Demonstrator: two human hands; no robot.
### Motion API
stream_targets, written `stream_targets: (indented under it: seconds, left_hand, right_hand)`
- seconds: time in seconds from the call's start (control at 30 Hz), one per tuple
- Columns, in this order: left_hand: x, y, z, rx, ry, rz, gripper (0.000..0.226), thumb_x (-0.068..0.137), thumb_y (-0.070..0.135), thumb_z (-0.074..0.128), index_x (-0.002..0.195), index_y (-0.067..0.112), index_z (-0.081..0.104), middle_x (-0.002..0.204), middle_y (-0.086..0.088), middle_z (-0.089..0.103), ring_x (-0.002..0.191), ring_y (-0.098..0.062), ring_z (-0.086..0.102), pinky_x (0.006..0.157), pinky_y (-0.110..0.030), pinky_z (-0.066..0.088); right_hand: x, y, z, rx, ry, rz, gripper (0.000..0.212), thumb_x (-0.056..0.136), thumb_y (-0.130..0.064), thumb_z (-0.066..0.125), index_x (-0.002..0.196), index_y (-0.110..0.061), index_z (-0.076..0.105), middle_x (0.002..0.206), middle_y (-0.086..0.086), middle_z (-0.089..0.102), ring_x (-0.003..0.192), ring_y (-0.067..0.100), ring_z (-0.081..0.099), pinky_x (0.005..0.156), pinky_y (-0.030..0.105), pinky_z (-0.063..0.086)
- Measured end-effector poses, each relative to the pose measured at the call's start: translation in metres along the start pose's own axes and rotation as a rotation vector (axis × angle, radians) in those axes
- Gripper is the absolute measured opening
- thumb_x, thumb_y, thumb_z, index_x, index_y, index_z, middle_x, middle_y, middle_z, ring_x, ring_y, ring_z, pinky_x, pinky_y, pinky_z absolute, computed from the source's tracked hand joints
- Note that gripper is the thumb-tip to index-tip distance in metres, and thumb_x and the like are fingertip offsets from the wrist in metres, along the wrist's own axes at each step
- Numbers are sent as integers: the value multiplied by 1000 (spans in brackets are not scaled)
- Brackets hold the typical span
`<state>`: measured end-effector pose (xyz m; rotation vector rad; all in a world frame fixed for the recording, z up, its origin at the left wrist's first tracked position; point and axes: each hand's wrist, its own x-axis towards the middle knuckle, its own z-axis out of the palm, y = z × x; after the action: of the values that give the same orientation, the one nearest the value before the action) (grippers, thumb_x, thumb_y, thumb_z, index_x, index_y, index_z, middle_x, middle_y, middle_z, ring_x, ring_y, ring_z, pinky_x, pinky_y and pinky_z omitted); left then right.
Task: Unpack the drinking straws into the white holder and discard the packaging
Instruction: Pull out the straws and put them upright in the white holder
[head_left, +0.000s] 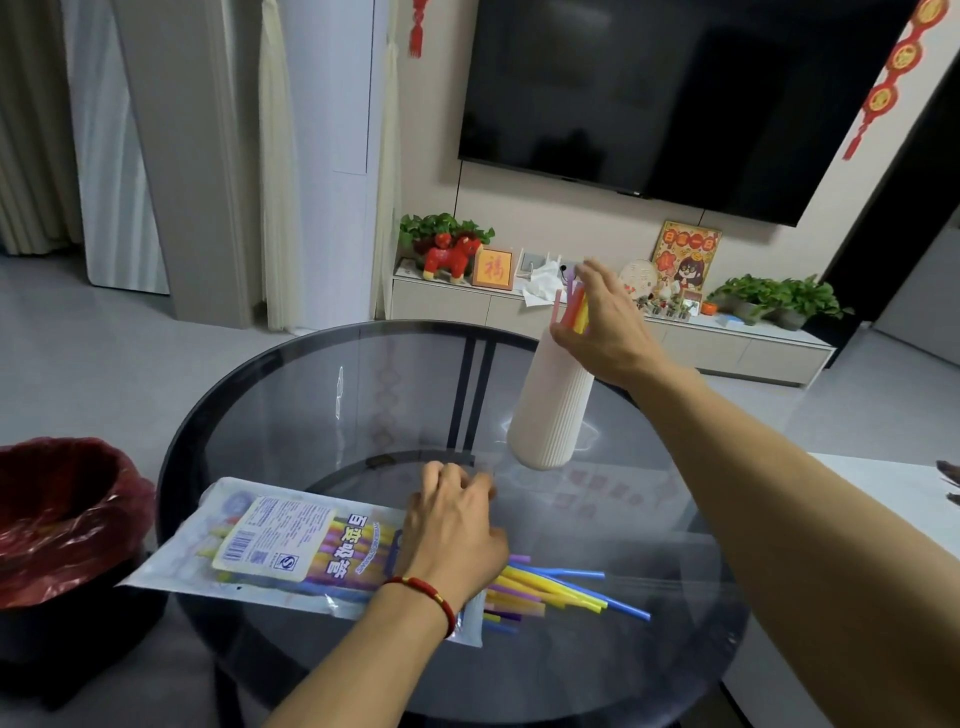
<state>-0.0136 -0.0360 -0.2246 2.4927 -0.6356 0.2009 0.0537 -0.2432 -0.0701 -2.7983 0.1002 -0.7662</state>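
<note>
A tall white ribbed holder (550, 410) stands on the round glass table (291, 384), right of centre. My right hand (602, 322) is at its mouth, shut on a bunch of coloured straws (575, 306) whose lower ends are in the holder. The clear straw package (291, 551) with a printed label lies flat at the near left of the table, straws still inside. My left hand (452, 530) presses on the package's open end, fingers curled. Loose yellow, blue and purple straws (561, 587) spill from that end onto the glass.
A bin lined with a dark red bag (62, 514) stands on the floor left of the table. Behind the table is a low white cabinet (701, 348) with plants and ornaments, under a wall television. A white surface (883, 499) lies at the right.
</note>
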Motion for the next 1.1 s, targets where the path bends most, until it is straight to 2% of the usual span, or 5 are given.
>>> stream_targets:
  seconds: [0.27,0.47,0.7,0.83,1.1]
  left_hand:
    - [3,-15,-5,-73,14,5,35,85,24,61,120,26,59,122,3,56,125,-17,38,99,-32,43]
    - [-3,-30,-16,94,-200,93,65,80,46,54,141,27,41,137,-1,48,133,-23,35,110,-43,35]
    - [-23,-49,-20,319,-477,218,120,57,95,38,155,35,6,163,5,16,152,-20,5,119,-64,-3]
    - [-27,-53,-16,343,-488,248,117,59,93,45,154,42,0,164,4,11,152,-19,3,117,-66,-8]
    - [-27,-33,-7,276,-430,282,76,79,80,42,147,53,22,163,7,14,152,-18,4,116,-67,-11]
  right_hand:
    - [2,-4,-7,-67,4,-13,65,97,-23,66,153,-5,39,156,20,44,141,37,43,113,48,38]
    - [-28,-10,-17,-7,295,-148,33,94,-17,66,126,-10,64,134,14,62,117,28,57,94,33,40]
    - [-153,10,19,56,-282,-148,15,93,-27,67,102,-20,77,98,-2,76,84,16,69,78,43,61]
    - [-206,24,48,61,-583,-138,61,90,-69,58,134,-28,60,125,-6,61,108,10,57,94,33,52]
    - [-229,19,80,-145,-474,-342,23,108,-36,46,113,-15,52,108,6,57,88,26,52,77,40,45]
